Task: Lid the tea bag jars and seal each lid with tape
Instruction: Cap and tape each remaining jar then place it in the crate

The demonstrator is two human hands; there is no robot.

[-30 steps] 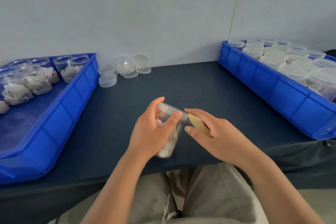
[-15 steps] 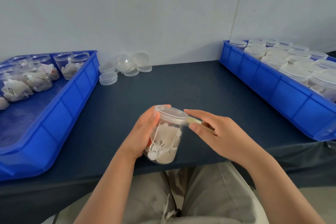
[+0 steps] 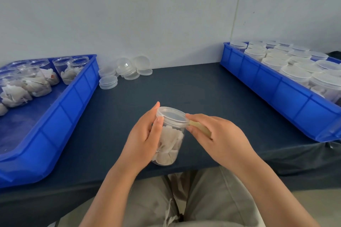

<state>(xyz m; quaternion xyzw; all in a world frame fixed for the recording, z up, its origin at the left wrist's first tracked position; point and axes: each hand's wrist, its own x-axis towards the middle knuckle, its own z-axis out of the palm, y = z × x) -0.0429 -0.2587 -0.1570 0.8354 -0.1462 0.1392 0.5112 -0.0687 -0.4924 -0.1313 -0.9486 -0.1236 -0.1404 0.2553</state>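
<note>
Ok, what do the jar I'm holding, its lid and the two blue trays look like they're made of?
The jar looks like clear glossy plastic: the tea bags show through its wall. Its lid seems a cloudier, translucent plastic with a moulded rim. The left blue tray and the right blue tray look like rigid moulded plastic, slightly shiny, with ribbed walls.

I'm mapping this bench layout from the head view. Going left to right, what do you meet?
Left blue tray → left hand → jar of tea bags → right hand, pinching a tape strip → right blue tray.
</note>
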